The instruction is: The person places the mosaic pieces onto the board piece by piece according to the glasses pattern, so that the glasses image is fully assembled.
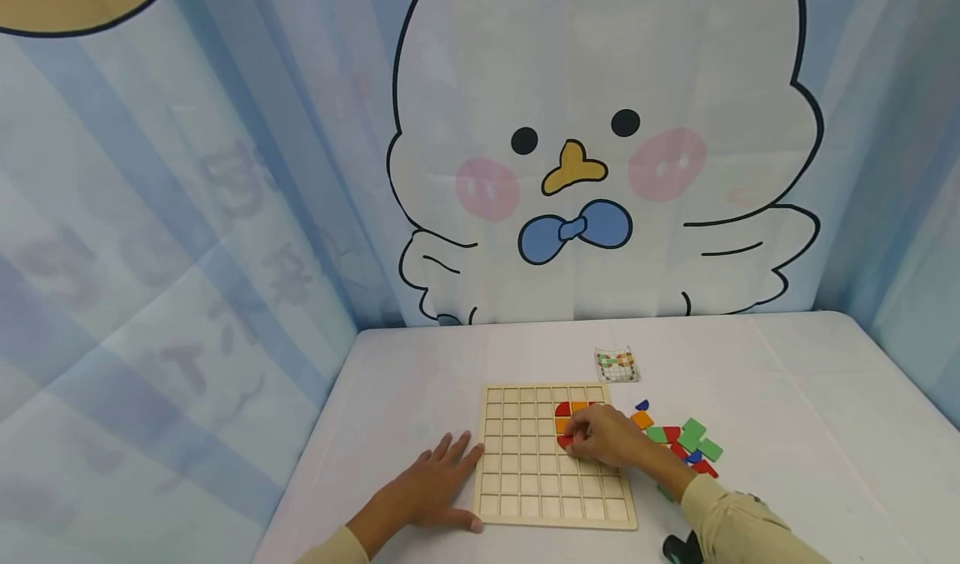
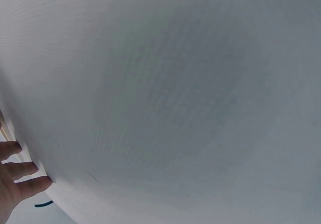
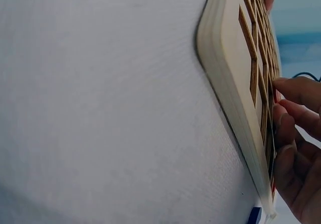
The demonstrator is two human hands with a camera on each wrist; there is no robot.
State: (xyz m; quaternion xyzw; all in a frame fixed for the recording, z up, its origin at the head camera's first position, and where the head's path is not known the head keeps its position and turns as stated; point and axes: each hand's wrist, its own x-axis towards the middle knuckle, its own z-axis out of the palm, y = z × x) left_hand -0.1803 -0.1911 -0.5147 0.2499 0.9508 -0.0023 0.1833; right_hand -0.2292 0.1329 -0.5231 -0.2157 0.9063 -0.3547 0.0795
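A square wooden grid board (image 1: 517,485) lies on the table with several red and orange tiles set in its upper right cells. My right hand (image 1: 606,436) reaches over the board from the right, its fingers bent and pinching a red tile (image 1: 565,442) at a cell. In the right wrist view a sliver of red shows between the right hand's (image 3: 301,138) fingertips; the rest is hidden. My left hand (image 1: 438,485) rests with spread fingers on the table, touching the board's left edge. The left wrist view shows only some of its fingers (image 2: 22,171).
To the right of the board lies a loose pile of green, red, orange and blue tiles (image 1: 692,432), partly behind the right forearm. A small printed pattern card (image 1: 617,365) sits beyond the board. A black object (image 1: 681,549) is near the right sleeve.
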